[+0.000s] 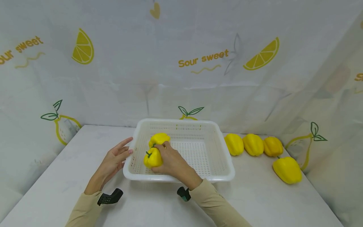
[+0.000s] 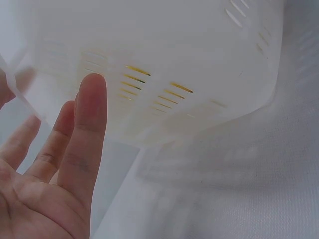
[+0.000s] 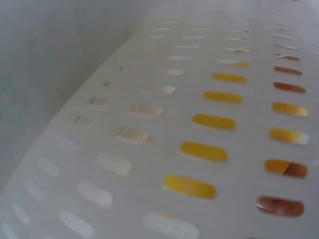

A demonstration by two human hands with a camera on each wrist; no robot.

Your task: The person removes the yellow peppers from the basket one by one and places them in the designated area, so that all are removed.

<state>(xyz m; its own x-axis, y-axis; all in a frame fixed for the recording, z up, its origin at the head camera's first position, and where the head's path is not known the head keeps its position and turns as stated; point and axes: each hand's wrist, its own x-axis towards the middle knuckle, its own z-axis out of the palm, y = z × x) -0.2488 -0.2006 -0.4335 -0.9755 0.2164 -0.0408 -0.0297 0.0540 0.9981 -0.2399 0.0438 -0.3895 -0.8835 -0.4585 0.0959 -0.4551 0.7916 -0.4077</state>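
A white plastic basket (image 1: 198, 177) with slotted walls stands in the middle of the table. Inside its left part, my right hand (image 1: 171, 160) grips a yellow bell pepper (image 1: 152, 158) with a green stem. Just behind that one lies another yellow bell pepper (image 1: 159, 138), partly covered by the hand. My left hand (image 1: 113, 160) is at the basket's left wall, its fingers extended along the outside. In the left wrist view, a straight finger (image 2: 89, 129) overlaps the slotted wall (image 2: 199, 59). Through the slots in the right wrist view, yellow pepper (image 3: 203, 151) and bits of the hand show.
To the right of the basket, three yellow bell peppers (image 1: 253, 145) sit in a row, with another bell pepper (image 1: 287, 170) nearer the table's right edge. A white curtain (image 1: 158, 72) printed with lemons hangs behind the table (image 1: 153, 201).
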